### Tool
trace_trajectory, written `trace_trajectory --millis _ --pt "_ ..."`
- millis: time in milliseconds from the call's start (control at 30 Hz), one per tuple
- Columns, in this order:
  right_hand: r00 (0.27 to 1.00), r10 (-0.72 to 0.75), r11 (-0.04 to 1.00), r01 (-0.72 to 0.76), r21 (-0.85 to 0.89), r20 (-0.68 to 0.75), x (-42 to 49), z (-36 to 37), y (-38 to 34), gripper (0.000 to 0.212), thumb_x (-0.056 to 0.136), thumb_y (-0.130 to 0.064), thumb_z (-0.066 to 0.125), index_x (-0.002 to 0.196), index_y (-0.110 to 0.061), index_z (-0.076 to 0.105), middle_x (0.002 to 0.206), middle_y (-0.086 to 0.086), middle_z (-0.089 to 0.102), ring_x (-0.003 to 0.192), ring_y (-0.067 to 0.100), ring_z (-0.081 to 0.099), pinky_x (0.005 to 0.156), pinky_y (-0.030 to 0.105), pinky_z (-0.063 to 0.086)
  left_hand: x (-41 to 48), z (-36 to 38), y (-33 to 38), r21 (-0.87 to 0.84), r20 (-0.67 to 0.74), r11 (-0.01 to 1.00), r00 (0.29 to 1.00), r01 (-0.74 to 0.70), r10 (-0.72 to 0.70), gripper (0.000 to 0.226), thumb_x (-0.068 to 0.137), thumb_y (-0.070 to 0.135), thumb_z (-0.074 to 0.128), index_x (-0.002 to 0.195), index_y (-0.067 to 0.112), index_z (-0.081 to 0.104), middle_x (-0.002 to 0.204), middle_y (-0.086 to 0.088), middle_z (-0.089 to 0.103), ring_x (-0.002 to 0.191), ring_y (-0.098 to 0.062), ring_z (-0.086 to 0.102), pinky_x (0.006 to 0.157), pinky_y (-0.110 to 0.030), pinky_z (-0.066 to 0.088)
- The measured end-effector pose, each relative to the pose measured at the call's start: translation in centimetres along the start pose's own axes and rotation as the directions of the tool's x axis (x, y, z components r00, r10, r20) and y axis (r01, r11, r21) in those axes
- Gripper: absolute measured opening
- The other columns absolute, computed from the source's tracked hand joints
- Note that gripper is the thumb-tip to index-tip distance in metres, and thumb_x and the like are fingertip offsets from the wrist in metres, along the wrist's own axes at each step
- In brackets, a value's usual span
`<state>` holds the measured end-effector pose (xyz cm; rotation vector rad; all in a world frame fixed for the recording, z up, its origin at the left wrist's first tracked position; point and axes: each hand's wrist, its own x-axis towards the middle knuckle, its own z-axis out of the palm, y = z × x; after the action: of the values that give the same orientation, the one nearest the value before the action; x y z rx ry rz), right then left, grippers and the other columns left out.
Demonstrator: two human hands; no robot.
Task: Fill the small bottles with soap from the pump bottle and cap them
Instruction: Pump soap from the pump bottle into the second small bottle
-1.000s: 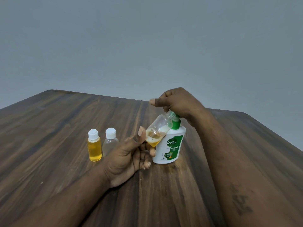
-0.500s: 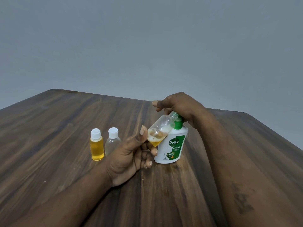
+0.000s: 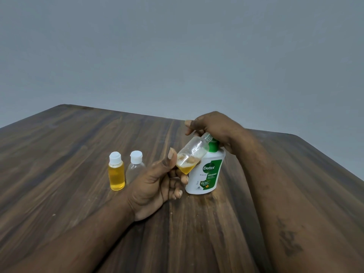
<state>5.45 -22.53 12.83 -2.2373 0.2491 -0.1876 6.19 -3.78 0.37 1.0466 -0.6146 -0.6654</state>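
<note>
Two capped bottles stand upright left of centre on the table (image 3: 78, 134), a yellow bottle (image 3: 116, 174) and a clear bottle (image 3: 135, 168) just beside it. The gap between them looks too narrow for a hand. The left hand (image 3: 155, 186) sits just right of the clear bottle and hides its lower part. It holds a tilted open bottle (image 3: 194, 152) up against the pump bottle (image 3: 206, 174), closing that gap. The right hand (image 3: 210, 125) curls over the pump top, and its forearm bars the table's right side from the near edge to the pump. Open wood lies left of the yellow bottle, behind the whole row, and in the near wedge between the forearms.
</note>
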Motion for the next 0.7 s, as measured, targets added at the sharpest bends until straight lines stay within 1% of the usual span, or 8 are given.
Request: trace_trajectory --millis 100,200,267,400,467,533,633,700 --pt "0.999 0.026 0.998 -0.028 0.064 0.039 0.0 0.1 0.4 0.038 0.099 -0.040 0.068 0.096 -0.005 0.081 0.065 -0.006 0.064 0.062 0.014 0.056 0.067 0.031 0.046 0.0 -0.1 0.0 0.002 -0.006 1.000 1.000 -0.004 0.004 0.139 0.047 0.070 0.090 0.137 -0.021 0.037 0.074 -0.005 0.062 0.057 -0.011 0.061 0.052 -0.024 0.052" --pt "0.998 -0.004 0.999 0.001 0.049 0.059 0.0 -0.5 0.1 0.044 0.099 -0.051 0.063 0.094 -0.011 0.081 0.078 0.000 0.070 0.073 0.019 0.059 0.076 0.038 0.048 0.1 -0.1 0.0 0.002 0.000 1.000 1.000 0.000 0.000 0.129 0.059 0.072 0.084 0.130 -0.025 0.038 0.076 -0.009 0.058 0.057 -0.013 0.060 0.053 -0.025 0.052" --pt "0.997 -0.040 0.997 0.036 0.073 0.061 -0.2 -0.9 -0.3 0.050 0.099 -0.059 0.059 0.097 -0.013 0.080 0.079 0.000 0.071 0.075 0.020 0.058 0.076 0.039 0.045 0.2 0.0 0.0 -0.008 0.001 1.000 1.000 0.009 -0.009 0.122 0.067 0.071 0.080 0.130 -0.025 0.038 0.079 -0.011 0.058 0.060 -0.015 0.060 0.054 -0.027 0.052" --pt "0.997 -0.074 0.984 0.079 0.160 -0.035 -0.1 -1.1 -0.5 0.054 0.099 -0.064 0.055 0.101 -0.014 0.078 0.077 0.000 0.070 0.071 0.017 0.058 0.069 0.035 0.043 0.2 -0.1 -0.3 -0.010 0.015 1.000 1.000 0.010 -0.010 0.115 0.073 0.070 0.074 0.127 -0.025 0.039 0.081 -0.013 0.057 0.061 -0.017 0.060 0.056 -0.028 0.052" --pt "0.996 -0.055 0.985 0.066 0.158 -0.072 0.2 -0.9 0.0 0.047 0.098 -0.061 0.059 0.099 -0.017 0.077 0.074 -0.002 0.069 0.071 0.018 0.057 0.072 0.037 0.043 0.2 -0.2 -0.3 -0.002 0.017 1.000 1.000 -0.001 0.002 0.118 0.070 0.071 0.077 0.125 -0.025 0.040 0.079 -0.012 0.057 0.059 -0.016 0.059 0.055 -0.027 0.052" --pt "0.999 -0.038 0.990 0.043 0.137 -0.034 0.4 -0.7 0.3 0.038 0.097 -0.052 0.066 0.098 -0.016 0.077 0.072 -0.003 0.069 0.072 0.018 0.058 0.076 0.040 0.045 0.1 -0.1 -0.2 -0.008 0.011 1.000 1.000 -0.013 0.013 0.122 0.063 0.072 0.081 0.127 -0.024 0.040 0.077 -0.010 0.058 0.057 -0.015 0.059 0.053 -0.026 0.052" --pt "0.999 -0.001 0.992 -0.004 0.127 0.044 0.2 0.0 0.4 0.030 0.097 -0.039 0.070 0.095 -0.010 0.080 0.077 -0.001 0.068 0.072 0.016 0.060 0.078 0.036 0.049 0.1 -0.2 -0.2 -0.010 -0.018 1.000 1.000 -0.021 0.021 0.128 0.056 0.072 0.086 0.129 -0.022 0.041 0.076 -0.010 0.059 0.056 -0.015 0.059 0.051 -0.026 0.051" --pt "0.998 0.027 0.994 -0.032 0.109 0.051 0.1 0.1 0.4 0.027 0.098 -0.035 0.070 0.096 -0.010 0.081 0.083 -0.001 0.067 0.076 0.017 0.061 0.077 0.035 0.049 0.1 -0.2 -0.2 -0.020 -0.025 0.999 0.999 -0.025 0.024 0.132 0.052 0.071 0.088 0.133 -0.022 0.039 0.076 -0.009 0.059 0.057 -0.014 0.060 0.052 -0.025 0.052"
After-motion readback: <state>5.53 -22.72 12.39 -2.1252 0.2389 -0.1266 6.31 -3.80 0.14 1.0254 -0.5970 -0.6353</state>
